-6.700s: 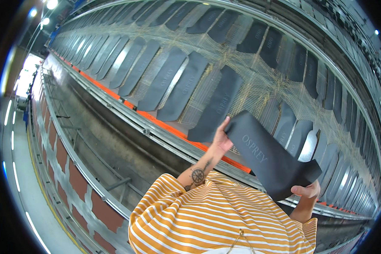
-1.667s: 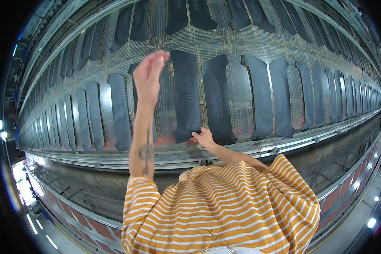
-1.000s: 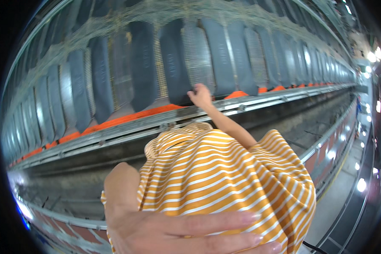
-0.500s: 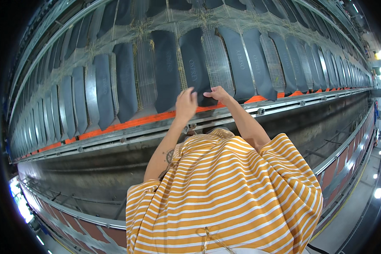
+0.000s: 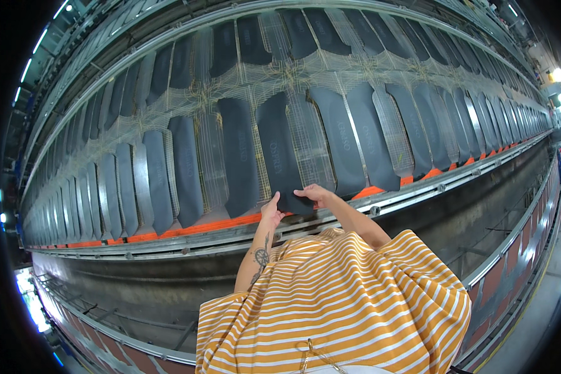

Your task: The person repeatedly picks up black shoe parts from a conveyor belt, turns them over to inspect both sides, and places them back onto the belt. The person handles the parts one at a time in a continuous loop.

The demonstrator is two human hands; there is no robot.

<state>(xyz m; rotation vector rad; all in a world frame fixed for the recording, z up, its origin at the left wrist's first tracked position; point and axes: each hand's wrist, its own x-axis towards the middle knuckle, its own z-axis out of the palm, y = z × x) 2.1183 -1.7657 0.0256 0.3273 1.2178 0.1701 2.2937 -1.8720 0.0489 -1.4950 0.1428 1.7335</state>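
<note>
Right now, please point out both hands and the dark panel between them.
Left hand (image 5: 272, 213): head view, middle of hand.
Right hand (image 5: 318, 195): head view, middle of hand.
Dark panel (image 5: 277, 148): head view, middle of its face.

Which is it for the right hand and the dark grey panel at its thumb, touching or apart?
Touching. The head view shows it: the right hand has its thumb laid over the near right corner of the dark grey panel.
</note>
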